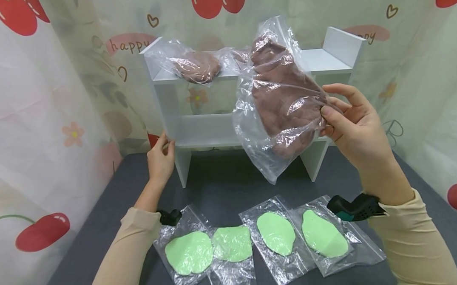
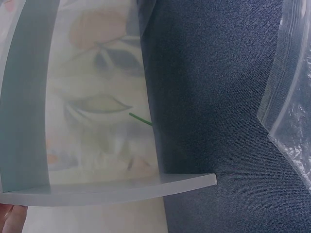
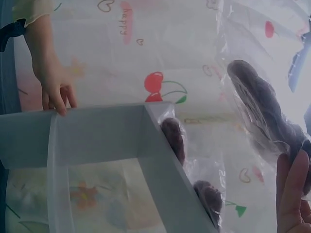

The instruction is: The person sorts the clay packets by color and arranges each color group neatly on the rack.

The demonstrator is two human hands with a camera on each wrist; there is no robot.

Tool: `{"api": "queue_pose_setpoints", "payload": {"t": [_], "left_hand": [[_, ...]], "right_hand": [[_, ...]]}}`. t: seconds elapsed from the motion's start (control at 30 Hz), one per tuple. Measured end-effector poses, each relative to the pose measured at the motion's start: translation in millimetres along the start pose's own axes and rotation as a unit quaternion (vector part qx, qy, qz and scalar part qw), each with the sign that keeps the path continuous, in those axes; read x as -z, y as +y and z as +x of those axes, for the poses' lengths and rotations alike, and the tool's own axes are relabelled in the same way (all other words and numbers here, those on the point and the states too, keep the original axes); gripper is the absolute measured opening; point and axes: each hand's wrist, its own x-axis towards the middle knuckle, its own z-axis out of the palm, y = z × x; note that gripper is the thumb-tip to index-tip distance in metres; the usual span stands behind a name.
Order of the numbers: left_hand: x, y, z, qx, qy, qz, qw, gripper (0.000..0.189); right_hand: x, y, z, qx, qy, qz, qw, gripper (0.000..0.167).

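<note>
My right hand (image 1: pixel 362 128) pinches the edge of a clear plastic bag (image 1: pixel 246 112) with thumb and fingers. Inside the bag is a large brown lump of clay or dough (image 1: pixel 284 97), held up in front of the white shelf (image 1: pixel 205 130). In the right wrist view the same brown lump (image 3: pixel 262 97) hangs at the upper right. My left hand (image 1: pixel 161 160) touches the shelf's left side panel with its fingertips, and the right wrist view shows its fingers mostly straight. Another bagged brown lump (image 1: pixel 198 67) lies on the top shelf; one beside it is partly hidden.
On the dark table (image 1: pixel 214 173) in front lie several flat pale green pieces in clear zip bags, among them a left one (image 1: pixel 189 252) and a right one (image 1: pixel 324 234). A printed curtain (image 1: pixel 76 81) encloses the table behind and at the sides.
</note>
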Motion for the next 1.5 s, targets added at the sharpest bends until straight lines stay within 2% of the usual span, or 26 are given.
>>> {"api": "queue_pose_setpoints", "payload": {"t": [0.23, 0.4, 0.77, 1.0, 1.1, 1.3, 1.5], "left_hand": [[0.4, 0.0, -0.3, 0.001, -0.001, 0.0, 1.0, 0.046], [0.1, -0.1, 0.0, 0.001, -0.002, -0.001, 1.0, 0.046], [-0.3, -0.8, 0.6, -0.003, 0.004, -0.003, 1.0, 0.045], [0.3, -0.7, 0.4, -0.001, -0.002, -0.002, 1.0, 0.046], [0.5, -0.6, 0.4, 0.0, -0.003, -0.003, 1.0, 0.046], [0.8, 0.0, 0.0, 0.0, -0.004, -0.004, 1.0, 0.045], [0.7, 0.7, -0.7, -0.005, 0.001, -0.001, 1.0, 0.045]], "right_hand": [[6.7, -6.0, 13.2, 0.022, 0.096, -0.034, 0.9946, 0.028], [14.9, -8.0, 20.5, 0.023, 0.139, 0.01, 0.99, 0.024], [27.1, -13.3, 38.1, 0.026, 0.196, 0.077, 0.9771, 0.024], [29.3, -20.7, 52.7, 0.045, 0.243, 0.068, 0.9664, 0.024], [31.6, -24.5, 59.1, 0.05, 0.267, 0.075, 0.9594, 0.023], [39.2, -33.4, 72.0, 0.049, 0.337, 0.079, 0.9367, 0.016], [44.5, -34.8, 83.8, 0.027, 0.37, 0.055, 0.927, 0.013]]}}
